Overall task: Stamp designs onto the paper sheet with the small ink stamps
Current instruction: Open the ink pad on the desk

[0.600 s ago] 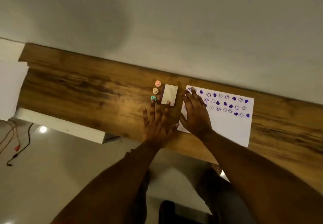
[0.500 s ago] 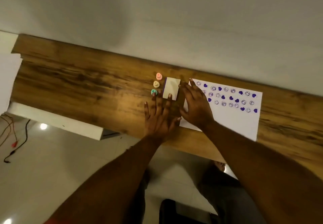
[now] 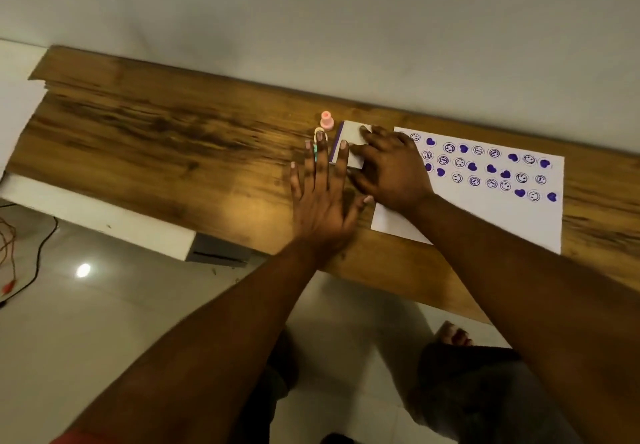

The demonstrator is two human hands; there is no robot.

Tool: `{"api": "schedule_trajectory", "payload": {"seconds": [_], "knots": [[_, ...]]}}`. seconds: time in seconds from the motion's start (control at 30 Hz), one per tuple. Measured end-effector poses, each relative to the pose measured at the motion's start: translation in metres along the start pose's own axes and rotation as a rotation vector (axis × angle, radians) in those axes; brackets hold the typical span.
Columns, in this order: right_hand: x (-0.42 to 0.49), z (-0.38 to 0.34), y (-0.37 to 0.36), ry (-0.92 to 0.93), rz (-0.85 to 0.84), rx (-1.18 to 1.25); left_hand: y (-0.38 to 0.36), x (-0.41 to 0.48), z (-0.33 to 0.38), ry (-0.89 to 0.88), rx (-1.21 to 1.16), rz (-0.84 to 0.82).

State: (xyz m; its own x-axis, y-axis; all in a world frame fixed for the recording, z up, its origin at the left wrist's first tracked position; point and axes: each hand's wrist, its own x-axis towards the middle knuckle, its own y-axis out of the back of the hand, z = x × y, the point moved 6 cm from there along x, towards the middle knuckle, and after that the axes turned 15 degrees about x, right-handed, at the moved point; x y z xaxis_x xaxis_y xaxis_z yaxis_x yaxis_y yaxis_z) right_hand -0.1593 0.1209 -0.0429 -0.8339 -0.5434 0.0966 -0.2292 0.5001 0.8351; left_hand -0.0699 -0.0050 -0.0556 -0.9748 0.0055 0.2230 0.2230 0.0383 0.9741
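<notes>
On the wooden desk [image 3: 173, 138], set against a wall, the left hand [image 3: 320, 201] lies flat with fingers straight and spread, holding nothing; its fingertips reach the small white box [image 3: 350, 138] and partly cover the yellow stamp [image 3: 317, 131] and the teal stamp [image 3: 315, 151], while the pink stamp [image 3: 326, 120] stands uncovered just beyond. Right hand [image 3: 393, 171] rests on the box with fingers bent over it; whether it actually grips the box cannot be told. Paper sheet [image 3: 485, 215] lies to the right, its far part filled with purple hearts and smiley prints, its near part blank. Probable hazards: the spread fingers toppling the upright stamps; the right wrist, lying over the sheet's left edge, shifting the sheet or smearing fresh ink
</notes>
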Motion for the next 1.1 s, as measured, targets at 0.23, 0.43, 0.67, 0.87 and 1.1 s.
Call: {"api": "schedule_trajectory", "payload": {"seconds": [0.23, 0.43, 0.67, 0.87, 1.1], "knots": [[-0.026, -0.032, 0.001, -0.047, -0.158, -0.122, 0.011, -0.044, -0.021, 0.064, 0.048, -0.052], [-0.062, -0.077, -0.014, -0.046, -0.283, -0.207, 0.019, -0.084, -0.049, 0.11, 0.117, -0.278], [-0.082, -0.099, -0.034, -0.07, -0.322, -0.245, 0.014, -0.078, -0.056, 0.19, -0.036, -0.374], [-0.062, -0.102, -0.024, -0.026, -0.43, -0.192, 0.018, -0.068, -0.068, 0.132, -0.005, -0.31], [-0.053, -0.089, -0.016, 0.058, -0.383, -0.049, 0.009, -0.075, -0.081, 0.062, -0.113, -0.298]]}}
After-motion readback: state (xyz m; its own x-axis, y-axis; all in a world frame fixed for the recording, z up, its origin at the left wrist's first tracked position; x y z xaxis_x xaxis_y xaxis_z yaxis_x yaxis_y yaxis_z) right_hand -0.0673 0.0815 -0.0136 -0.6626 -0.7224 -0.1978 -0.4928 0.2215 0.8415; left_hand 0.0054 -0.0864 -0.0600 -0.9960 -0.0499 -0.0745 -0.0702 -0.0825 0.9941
